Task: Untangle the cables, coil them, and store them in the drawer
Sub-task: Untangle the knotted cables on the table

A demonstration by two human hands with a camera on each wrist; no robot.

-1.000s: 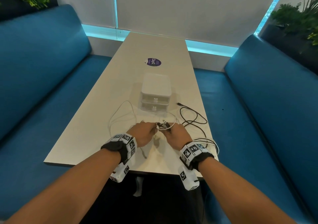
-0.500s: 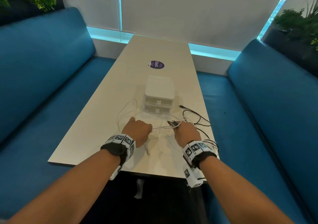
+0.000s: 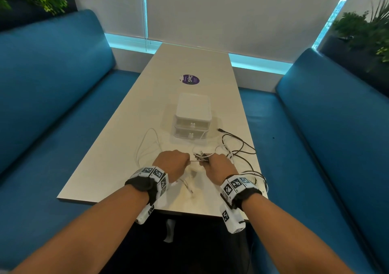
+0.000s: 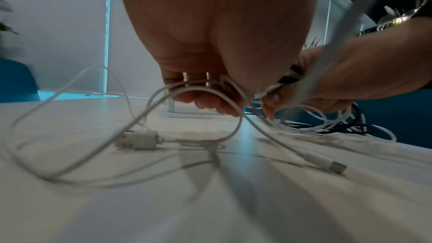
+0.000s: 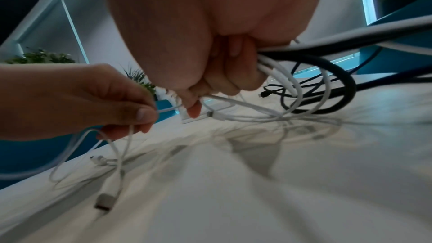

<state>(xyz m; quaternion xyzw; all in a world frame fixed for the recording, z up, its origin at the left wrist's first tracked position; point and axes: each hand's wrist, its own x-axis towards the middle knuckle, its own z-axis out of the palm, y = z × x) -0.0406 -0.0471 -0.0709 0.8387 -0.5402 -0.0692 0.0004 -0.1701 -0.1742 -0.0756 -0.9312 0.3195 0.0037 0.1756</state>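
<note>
On the table's near end lie tangled white cables (image 3: 147, 142) and a black cable (image 3: 239, 145). My left hand (image 3: 172, 162) pinches a white cable (image 4: 194, 85) between thumb and fingers. A short strand runs from it to my right hand (image 3: 219, 165). My right hand (image 5: 210, 47) grips a bundle of white and black cables (image 5: 294, 75) with plugs sticking out at its thumb side. A white USB plug (image 4: 142, 139) and a USB-C plug (image 4: 327, 163) lie loose on the table under my hands. The white two-drawer unit (image 3: 192, 115) stands just beyond, both drawers closed.
The pale table (image 3: 117, 139) runs away from me between two blue benches (image 3: 52, 96). A purple sticker (image 3: 190, 79) lies beyond the drawer unit. Cable loops hang over the table's right edge (image 3: 261, 181). Planters stand behind both bench backs.
My hands, together over the tangle one second ago, have drawn apart, pulling a white strand out between them. The gap is slightly smaller than half a second ago.
</note>
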